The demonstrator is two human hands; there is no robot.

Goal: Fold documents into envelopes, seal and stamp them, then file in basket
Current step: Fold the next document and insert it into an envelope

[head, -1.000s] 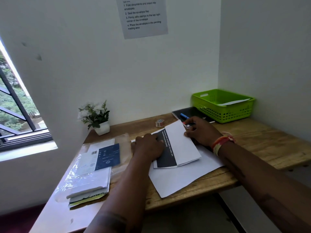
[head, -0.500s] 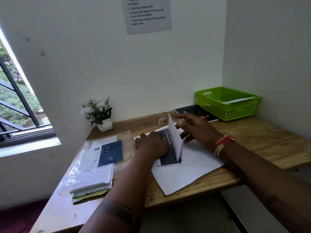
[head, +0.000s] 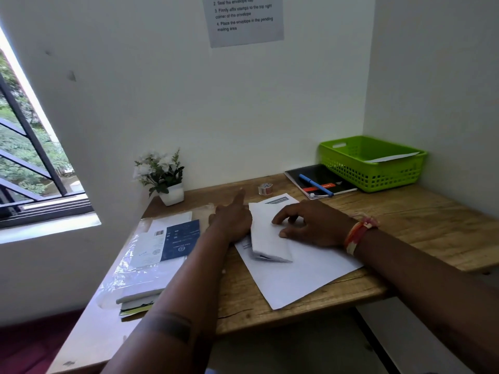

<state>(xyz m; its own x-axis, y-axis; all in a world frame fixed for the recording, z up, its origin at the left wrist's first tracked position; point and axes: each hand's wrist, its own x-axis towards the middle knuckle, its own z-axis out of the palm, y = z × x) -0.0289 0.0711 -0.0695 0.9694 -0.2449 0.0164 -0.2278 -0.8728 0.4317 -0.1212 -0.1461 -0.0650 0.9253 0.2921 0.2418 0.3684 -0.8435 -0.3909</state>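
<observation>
A folded white document [head: 266, 233] lies on a larger white sheet [head: 302, 273] in the middle of the wooden desk [head: 421, 228]. My right hand [head: 310, 225] presses on the fold with fingers spread and bent. My left hand [head: 233, 217] rests at the document's left edge, index finger pointing away. A green basket [head: 370, 160] stands at the back right with a white envelope [head: 391, 157] in it. A small roll of stamps [head: 265, 188] sits behind the document.
A black notebook [head: 321, 180] with a blue pen [head: 316, 184] lies beside the basket. A stack of papers in a plastic sleeve [head: 151, 260] covers the desk's left side. A small potted plant [head: 162, 176] stands at the back left. An instruction sheet [head: 243, 20] hangs on the wall.
My right hand has folded the document's right flap over to the left and now presses it flat. The dark printed side is covered. My left hand has shifted to the edge, finger raised.
</observation>
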